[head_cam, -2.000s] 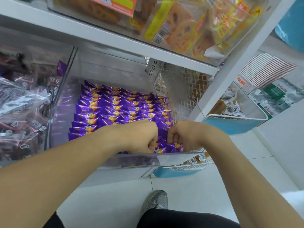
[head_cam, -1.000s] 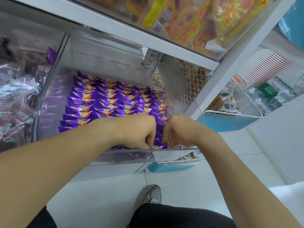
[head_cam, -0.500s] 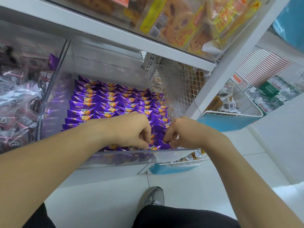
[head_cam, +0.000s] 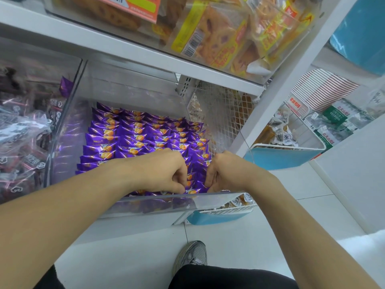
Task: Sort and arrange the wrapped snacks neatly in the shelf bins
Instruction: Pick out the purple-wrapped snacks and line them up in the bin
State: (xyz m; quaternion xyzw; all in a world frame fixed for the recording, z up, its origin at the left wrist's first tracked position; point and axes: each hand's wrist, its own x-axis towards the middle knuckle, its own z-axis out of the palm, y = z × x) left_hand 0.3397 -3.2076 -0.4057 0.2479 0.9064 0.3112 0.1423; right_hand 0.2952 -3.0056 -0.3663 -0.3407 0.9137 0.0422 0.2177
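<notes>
Purple wrapped snacks [head_cam: 143,136] lie in rows in the clear bin [head_cam: 158,200]. At its front right corner we see our left hand [head_cam: 164,174] and right hand [head_cam: 227,174], fingers curled, each pinching snacks. Left of our hands, dark packets [head_cam: 23,142]; right, a blue basket [head_cam: 285,157].

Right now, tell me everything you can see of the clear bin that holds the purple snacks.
The clear bin is a see-through plastic tray with upright walls, sitting on the lower shelf. Purple wrapped snacks with orange prints fill it in neat overlapping rows. The left hand and right hand reach over its front wall, fingers curled among the snacks at the front right corner. A white mesh panel stands at its right side.
</notes>
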